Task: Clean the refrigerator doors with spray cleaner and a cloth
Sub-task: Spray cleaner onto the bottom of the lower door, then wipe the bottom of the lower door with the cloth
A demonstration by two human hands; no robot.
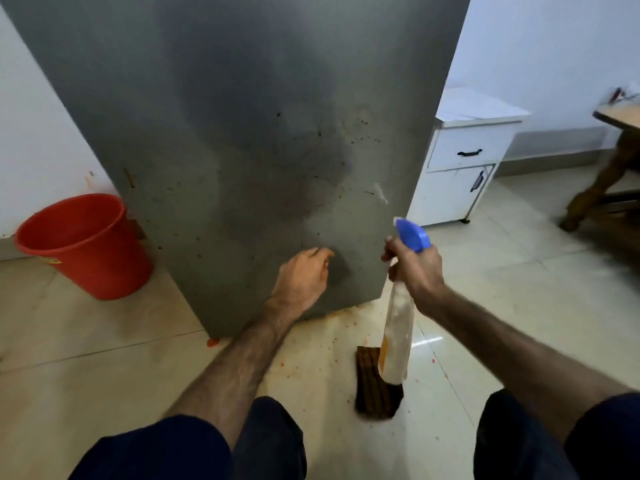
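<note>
A grey refrigerator door (pixel 242 133) fills the middle of the view, with dark smudges and specks on its lower half. My right hand (pixel 415 268) grips the neck of a spray bottle (pixel 396 327) with a blue trigger head, a finger on the trigger, nozzle near the door's lower right corner. My left hand (pixel 304 275) rests against the door's lower part with fingers loosely curled, holding nothing I can see. A brown striped cloth (pixel 375 386) lies on the floor tiles below the bottle.
A red bucket (pixel 83 244) stands on the floor left of the refrigerator. A white cabinet (pixel 460 161) with black handles stands to the right, and a wooden table (pixel 606 168) further right. Orange specks dot the tiles (pixel 104 375) under the door.
</note>
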